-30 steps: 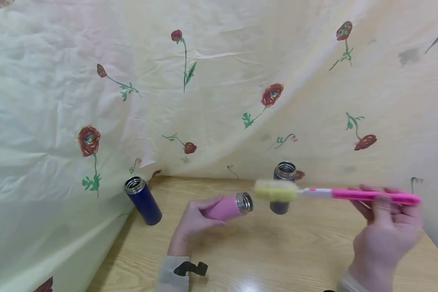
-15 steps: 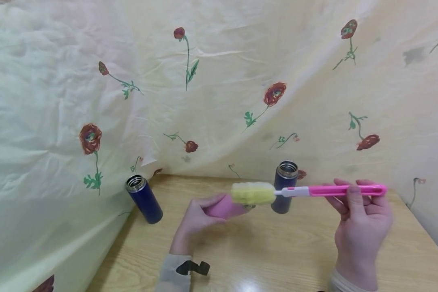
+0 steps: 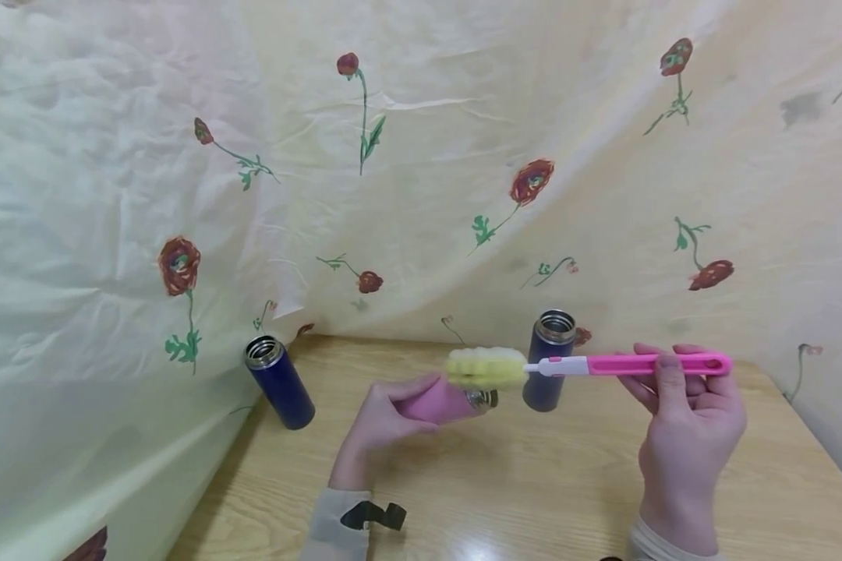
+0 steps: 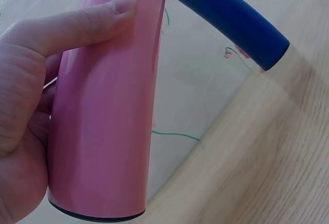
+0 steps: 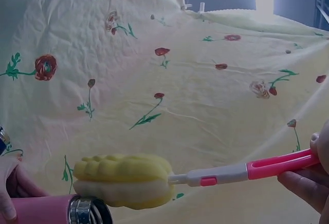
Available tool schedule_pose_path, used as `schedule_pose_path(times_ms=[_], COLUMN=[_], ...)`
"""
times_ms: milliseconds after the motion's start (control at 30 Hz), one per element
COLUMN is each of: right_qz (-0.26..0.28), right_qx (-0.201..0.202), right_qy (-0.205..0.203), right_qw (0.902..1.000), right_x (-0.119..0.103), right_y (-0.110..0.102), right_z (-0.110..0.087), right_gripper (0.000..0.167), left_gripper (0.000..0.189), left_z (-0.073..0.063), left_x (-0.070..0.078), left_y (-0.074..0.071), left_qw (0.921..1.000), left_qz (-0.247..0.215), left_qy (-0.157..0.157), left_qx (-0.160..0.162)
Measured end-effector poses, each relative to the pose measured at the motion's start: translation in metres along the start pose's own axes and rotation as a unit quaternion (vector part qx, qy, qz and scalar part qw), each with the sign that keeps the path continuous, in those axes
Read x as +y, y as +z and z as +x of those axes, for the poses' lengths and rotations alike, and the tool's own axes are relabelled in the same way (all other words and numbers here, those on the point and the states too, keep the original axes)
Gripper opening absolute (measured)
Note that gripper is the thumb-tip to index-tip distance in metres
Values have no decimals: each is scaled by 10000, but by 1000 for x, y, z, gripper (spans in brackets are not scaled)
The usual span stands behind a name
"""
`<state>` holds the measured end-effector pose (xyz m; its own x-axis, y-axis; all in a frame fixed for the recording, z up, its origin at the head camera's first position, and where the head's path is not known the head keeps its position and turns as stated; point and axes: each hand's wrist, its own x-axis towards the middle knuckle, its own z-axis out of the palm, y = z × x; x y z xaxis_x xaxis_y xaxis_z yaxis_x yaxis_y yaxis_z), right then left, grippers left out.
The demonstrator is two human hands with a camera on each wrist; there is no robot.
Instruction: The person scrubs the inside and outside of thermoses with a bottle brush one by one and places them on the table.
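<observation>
My left hand (image 3: 387, 417) grips a pink bottle (image 3: 431, 402) round its body and holds it tilted, its metal mouth pointing right. In the left wrist view the thumb lies across the pink side. My right hand (image 3: 691, 436) pinches the pink handle of a bottle brush (image 3: 617, 365) between thumb and fingers. The yellow and white sponge head (image 5: 123, 181) is outside the bottle, above its metal mouth (image 5: 90, 211) in the right wrist view. From the head view it partly covers that mouth. Whether sponge and bottle touch, I cannot tell.
On the wooden table (image 3: 533, 491) a dark blue bottle (image 3: 281, 386) without a lid stands at the left. A second lidless blue bottle (image 3: 550, 354) stands at the back, partly behind the brush. A flowered cloth (image 3: 421, 156) hangs round the back and sides.
My right hand has moved left with the brush, bringing the sponge head from right of the pink bottle's mouth to over it. The left hand keeps its grip, nearly still.
</observation>
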<state>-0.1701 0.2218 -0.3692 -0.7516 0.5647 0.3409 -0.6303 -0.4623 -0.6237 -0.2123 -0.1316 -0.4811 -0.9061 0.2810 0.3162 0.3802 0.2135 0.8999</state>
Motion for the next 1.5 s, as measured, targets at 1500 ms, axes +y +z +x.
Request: schedule_pose_path(times_ms=[1500], right_qz=[-191], right_qx=[62], right_qy=[-750], right_qw=[9970], right_x=[5], right_y=[-4], right_z=[6], right_gripper=[28], left_gripper=[76], left_z=[1], left_x=[-2], left_y=[2], left_qw=[9979], left_qz=[-113], left_qy=[230], left_qx=[598])
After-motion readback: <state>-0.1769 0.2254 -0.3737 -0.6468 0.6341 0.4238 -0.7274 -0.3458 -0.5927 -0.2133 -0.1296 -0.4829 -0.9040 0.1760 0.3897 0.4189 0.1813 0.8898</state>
